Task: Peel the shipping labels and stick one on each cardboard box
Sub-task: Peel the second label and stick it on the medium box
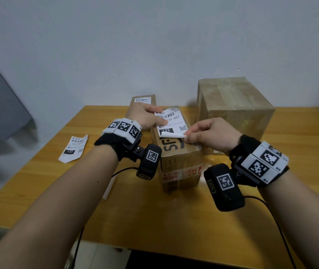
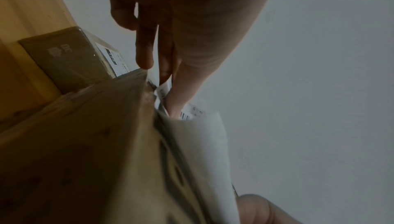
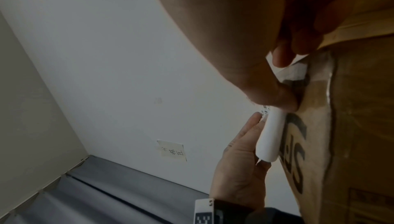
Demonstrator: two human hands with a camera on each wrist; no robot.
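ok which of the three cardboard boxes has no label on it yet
The big box at the back right. The small far box already wears a label, and both hands are laying one on the middle box.

Your left hand (image 1: 145,115) covers the left part of the label (image 1: 171,123), so the number on it reads only from "122-C07". The small box (image 1: 143,101) behind is mostly hidden by this hand. The small print on the label is too small to read. In the left wrist view the near box (image 2: 85,160) is blurred and dark.
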